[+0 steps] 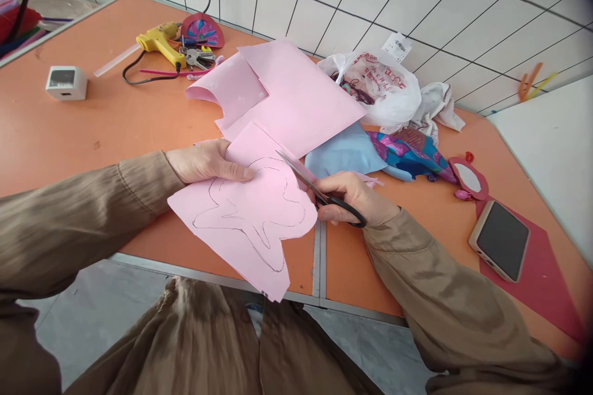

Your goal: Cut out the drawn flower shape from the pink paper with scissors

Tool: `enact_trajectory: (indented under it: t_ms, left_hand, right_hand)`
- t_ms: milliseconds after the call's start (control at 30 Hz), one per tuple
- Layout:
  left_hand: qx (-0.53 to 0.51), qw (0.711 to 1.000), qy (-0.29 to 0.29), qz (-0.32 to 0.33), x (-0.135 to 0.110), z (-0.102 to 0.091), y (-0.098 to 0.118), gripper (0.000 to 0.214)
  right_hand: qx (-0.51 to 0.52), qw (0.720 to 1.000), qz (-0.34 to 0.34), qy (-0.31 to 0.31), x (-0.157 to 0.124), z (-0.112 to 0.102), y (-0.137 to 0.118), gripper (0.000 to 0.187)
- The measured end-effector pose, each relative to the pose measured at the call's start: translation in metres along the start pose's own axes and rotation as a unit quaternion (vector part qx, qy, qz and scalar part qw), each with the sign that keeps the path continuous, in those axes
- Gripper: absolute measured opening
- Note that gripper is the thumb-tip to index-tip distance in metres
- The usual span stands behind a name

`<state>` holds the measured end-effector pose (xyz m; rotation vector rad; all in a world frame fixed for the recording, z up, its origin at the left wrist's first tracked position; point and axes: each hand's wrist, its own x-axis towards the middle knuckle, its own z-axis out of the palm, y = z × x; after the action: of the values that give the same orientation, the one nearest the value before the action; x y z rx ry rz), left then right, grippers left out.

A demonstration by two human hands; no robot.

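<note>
My left hand (210, 162) pinches a pink paper sheet (241, 210) by its upper left, thumb on top and fingers beneath. A curvy outline is drawn on the sheet in dark line, and its right edge is partly cut along that outline. In my right hand (354, 197) is a pair of scissors (334, 202) with black handles. Their blades point up and left, lying at the paper's upper right edge. How far apart the blades stand is hard to make out. Larger pink sheets (301, 92) lie on the table just beyond.
Behind on the orange table (115, 123) lie a yellow glue gun (162, 44), keys (198, 58) and a white cube (67, 83). To the right are a white plastic bag (389, 89), light blue material (343, 151), a phone (503, 239) and red paper (549, 278).
</note>
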<state>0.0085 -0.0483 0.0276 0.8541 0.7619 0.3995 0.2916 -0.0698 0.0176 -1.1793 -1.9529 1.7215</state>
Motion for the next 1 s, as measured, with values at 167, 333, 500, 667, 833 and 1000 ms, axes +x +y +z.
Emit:
enact_trajectory:
  t_ms: [167, 333, 500, 667, 833, 1000]
  left_hand:
    - [0.008, 1.0, 0.006, -0.011, 0.0001, -0.0021, -0.0001, 0.019]
    - [0.024, 0.999, 0.023, -0.018, 0.001, -0.0048, -0.0002, 0.021]
    - [0.017, 1.0, 0.012, -0.018, -0.0003, -0.0034, 0.0005, 0.019]
    - [-0.009, 1.0, 0.001, -0.023, -0.001, -0.0026, 0.0001, 0.019]
    - [-0.009, 1.0, -0.012, -0.021, -0.0011, -0.0028, 0.0005, 0.014]
    - [0.004, 1.0, -0.005, -0.014, 0.0002, -0.0051, 0.0001, 0.016]
  right_hand:
    - [-0.015, 1.0, -0.006, -0.008, 0.0002, -0.001, 0.0008, 0.039]
    - [-0.018, 1.0, -0.014, -0.009, 0.0003, -0.0013, 0.0016, 0.04]
    - [-0.021, 1.0, -0.013, -0.01, 0.0002, -0.0017, 0.0019, 0.039]
    - [-0.03, 0.999, -0.005, -0.018, 0.0001, -0.0019, 0.0012, 0.036]
    - [-0.025, 1.0, -0.001, -0.01, -0.0003, -0.0009, 0.0008, 0.04]
    - [-0.024, 1.0, -0.002, -0.009, -0.0003, -0.0003, 0.0002, 0.04]
